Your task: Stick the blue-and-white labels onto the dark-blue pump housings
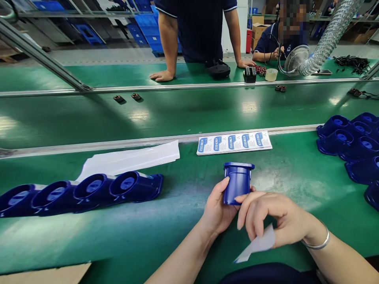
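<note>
My left hand (217,211) grips a blue plastic cup-shaped housing (237,182), held above the green bench with its flanged end away from me. My right hand (271,217) is beside it, fingertips touching the housing's near side, fingers curled over a white strip of paper backing (258,245) that hangs below the palm. A silver bangle circles my right wrist. A sheet of blue-and-white labels (233,142) lies flat just beyond the housing.
A row of nested blue housings (79,192) lies at the left, on white backing sheets (132,159). More blue housings (352,144) pile at the right. Beyond the green conveyor belt (177,112) a person leans both hands on the far bench; another sits near a flexible duct (328,39).
</note>
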A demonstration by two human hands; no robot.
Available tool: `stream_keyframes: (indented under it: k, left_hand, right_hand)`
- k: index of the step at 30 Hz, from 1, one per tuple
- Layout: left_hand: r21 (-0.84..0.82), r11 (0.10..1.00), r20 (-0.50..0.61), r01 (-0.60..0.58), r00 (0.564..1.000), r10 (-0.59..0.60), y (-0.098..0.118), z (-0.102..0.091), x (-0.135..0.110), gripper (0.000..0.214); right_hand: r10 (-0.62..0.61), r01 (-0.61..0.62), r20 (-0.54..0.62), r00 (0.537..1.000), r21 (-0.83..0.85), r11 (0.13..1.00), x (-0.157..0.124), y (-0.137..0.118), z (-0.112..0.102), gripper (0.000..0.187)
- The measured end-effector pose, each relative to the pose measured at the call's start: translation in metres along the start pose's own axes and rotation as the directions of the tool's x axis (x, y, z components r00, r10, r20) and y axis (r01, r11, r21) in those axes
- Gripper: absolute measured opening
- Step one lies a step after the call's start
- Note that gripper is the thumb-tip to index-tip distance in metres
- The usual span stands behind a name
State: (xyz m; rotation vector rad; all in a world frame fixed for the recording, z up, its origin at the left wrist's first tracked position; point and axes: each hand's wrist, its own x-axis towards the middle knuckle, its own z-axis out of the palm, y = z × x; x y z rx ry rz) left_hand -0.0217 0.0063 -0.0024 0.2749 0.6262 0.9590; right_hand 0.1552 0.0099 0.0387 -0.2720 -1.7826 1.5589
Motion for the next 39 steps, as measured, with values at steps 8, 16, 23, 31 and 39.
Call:
stream_keyframes:
  k: [8,16,23,31,39]
  left_hand:
    - [0.187,0.970,-0.042,-0.155,0.985,0.166,0.004,0.000,0.003,0.050]
    - [0.149,0.973,-0.070,-0.178,0.979,0.190,0.006,0.001,0.002,0.040]
    - [0.068,0.987,-0.074,-0.147,0.986,0.152,0.008,0.000,0.002,0.042]
    - [0.219,0.948,-0.088,-0.232,0.962,0.257,0.007,0.007,-0.001,0.049]
    - [0.353,0.891,-0.043,-0.284,0.947,0.319,0.002,0.009,-0.004,0.046]
  right_hand:
    - [0.094,-0.115,0.171,0.981,0.118,0.986,-0.002,-0.005,-0.001,0.019]
    - [0.299,-0.058,-0.580,0.757,0.397,0.916,-0.007,0.004,-0.014,0.028]
    - [0.382,-0.055,-0.630,0.677,0.474,0.879,-0.003,0.007,-0.015,0.032]
    - [0.415,-0.091,-0.597,0.686,0.496,0.863,0.000,0.010,-0.010,0.030]
    - [0.481,-0.210,-0.589,0.650,0.469,0.858,-0.001,0.014,0.003,0.035]
